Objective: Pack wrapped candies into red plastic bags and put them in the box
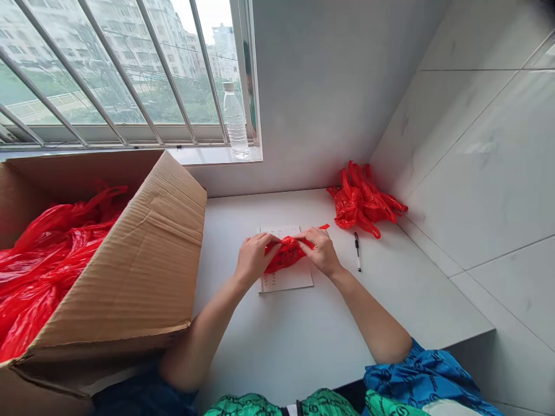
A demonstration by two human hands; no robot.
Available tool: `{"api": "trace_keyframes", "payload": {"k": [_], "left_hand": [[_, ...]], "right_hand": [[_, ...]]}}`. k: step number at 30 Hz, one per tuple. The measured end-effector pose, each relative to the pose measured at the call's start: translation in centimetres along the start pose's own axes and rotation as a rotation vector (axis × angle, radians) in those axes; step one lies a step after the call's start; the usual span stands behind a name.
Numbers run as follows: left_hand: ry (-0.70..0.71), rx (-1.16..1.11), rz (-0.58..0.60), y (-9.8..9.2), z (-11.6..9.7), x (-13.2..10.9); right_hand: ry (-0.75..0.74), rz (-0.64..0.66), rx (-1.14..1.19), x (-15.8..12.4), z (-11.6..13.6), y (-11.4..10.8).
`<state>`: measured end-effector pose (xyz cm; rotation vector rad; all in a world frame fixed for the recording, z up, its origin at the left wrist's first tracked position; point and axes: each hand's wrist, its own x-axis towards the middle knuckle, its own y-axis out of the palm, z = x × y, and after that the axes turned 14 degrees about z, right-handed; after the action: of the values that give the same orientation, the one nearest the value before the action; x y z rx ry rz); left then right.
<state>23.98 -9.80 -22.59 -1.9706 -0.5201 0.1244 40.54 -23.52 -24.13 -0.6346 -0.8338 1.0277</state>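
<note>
My left hand point(254, 257) and my right hand point(319, 249) both pinch a crumpled red plastic bag point(286, 254) between them. The bag lies bunched over a white sheet of paper point(288, 278) with small print, flat on the white counter point(303, 335). Fingers of both hands curl onto the bag's top edge, the left at its left end, the right at its right end. A thin red strip of the bag sticks out past my right hand.
A large open cardboard box point(139, 254) full of red plastic bags point(43, 254) stands at the left. A pile of knotted red bags point(362, 202) lies in the back right corner, a black pen point(357, 249) beside it. A water bottle point(235, 121) stands on the windowsill.
</note>
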Motion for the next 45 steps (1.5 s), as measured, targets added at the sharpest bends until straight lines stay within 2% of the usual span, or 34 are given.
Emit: {"api": "trace_keyframes", "payload": {"k": [8, 14, 17, 20, 23, 25, 28, 31, 33, 35, 37, 40, 43, 45], "left_hand": [[0.016, -0.061, -0.041, -0.4, -0.5, -0.2], [-0.140, -0.278, -0.157, -1.2, 2.5, -0.1], [-0.169, -0.349, -0.191, -1.3, 2.8, -0.2], [-0.028, -0.280, -0.134, -1.3, 1.5, -0.4], [0.153, -0.073, -0.041, -1.0, 0.1, -0.6], [0.191, 0.036, -0.042, -0.8, -0.2, -0.6], [0.135, -0.005, -0.136, -0.8, 0.1, -0.5], [0.007, -0.182, -0.264, -1.1, 0.7, -0.4], [-0.053, -0.293, -0.294, -1.4, 1.2, -0.4], [-0.093, -0.360, -0.305, -1.8, 1.5, -0.4], [-0.113, -0.372, -0.339, -2.1, 1.5, -0.4], [-0.010, -0.286, -0.348, -2.4, 0.4, -0.5], [0.183, -0.087, -0.216, -2.3, -1.1, -0.6], [0.217, -0.002, -0.193, -2.3, -1.4, -0.6]], "right_hand": [[-0.047, 0.007, -0.067, -0.2, 0.4, -0.4], [0.060, -0.099, -0.009, -0.9, -1.9, -3.9], [0.080, -0.037, 0.136, -1.3, -1.8, -4.7], [0.089, 0.063, 0.226, -1.4, -0.5, -3.9], [0.076, 0.121, 0.215, -1.2, 0.8, -2.6], [0.040, 0.149, 0.172, -1.1, 1.3, -1.8], [-0.008, 0.180, 0.109, -1.1, 1.3, -1.3], [0.002, 0.184, 0.098, -1.1, 1.2, -1.3], [0.005, 0.179, 0.122, -1.1, 1.0, -1.6], [0.020, 0.141, 0.157, -1.1, 0.7, -2.2], [0.077, 0.045, 0.212, -1.1, 0.4, -2.8], [0.120, -0.056, 0.302, -1.1, 0.6, -3.1], [0.057, -0.002, 0.308, -1.3, 1.4, -2.7], [0.065, -0.014, 0.303, -1.4, 1.5, -2.5]]}}
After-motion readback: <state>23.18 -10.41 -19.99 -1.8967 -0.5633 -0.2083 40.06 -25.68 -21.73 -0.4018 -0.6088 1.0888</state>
